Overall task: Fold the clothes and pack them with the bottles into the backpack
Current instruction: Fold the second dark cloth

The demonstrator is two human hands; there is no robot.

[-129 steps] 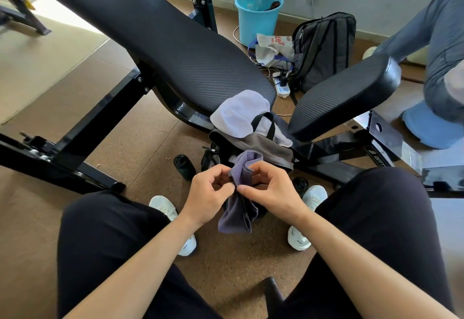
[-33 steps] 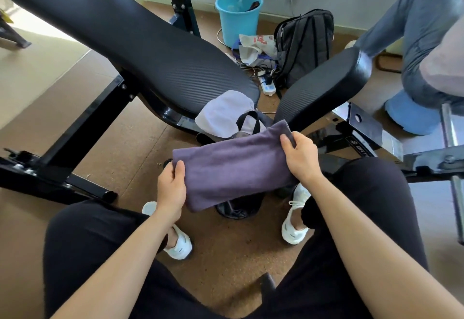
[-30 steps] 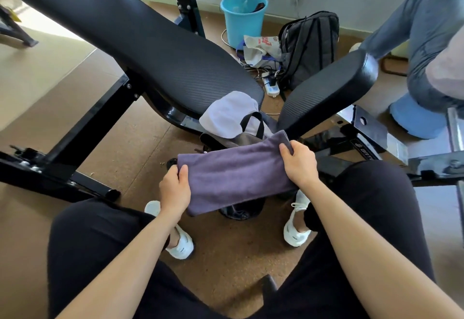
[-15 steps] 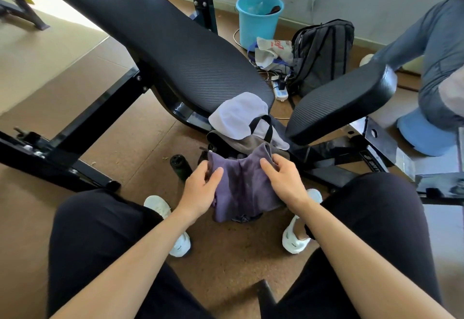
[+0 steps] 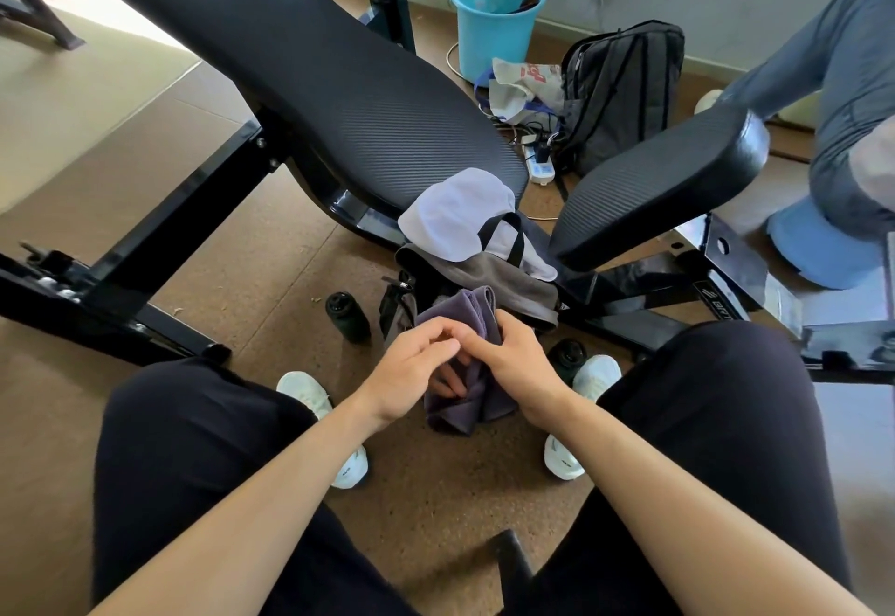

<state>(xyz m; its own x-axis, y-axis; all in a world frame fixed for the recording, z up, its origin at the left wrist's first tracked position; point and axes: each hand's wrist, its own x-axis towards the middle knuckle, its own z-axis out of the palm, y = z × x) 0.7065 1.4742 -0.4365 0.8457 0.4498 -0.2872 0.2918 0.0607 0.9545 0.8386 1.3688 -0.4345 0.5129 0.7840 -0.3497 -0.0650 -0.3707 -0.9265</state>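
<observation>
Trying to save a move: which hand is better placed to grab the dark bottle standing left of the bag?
Left, probably. Both hands grip the purple cloth, but the left hand is nearer that bottle; the right hand is on the cloth's far side from it.

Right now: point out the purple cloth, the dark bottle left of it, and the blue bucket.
purple cloth [image 5: 462, 311], head view, folded top edge.
dark bottle [image 5: 347, 321], head view, its body.
blue bucket [image 5: 489, 46], head view, outer wall.

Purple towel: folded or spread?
Folded. The purple towel is doubled into a narrow bundle, gripped between the left hand and right hand. No flat span shows.
</observation>
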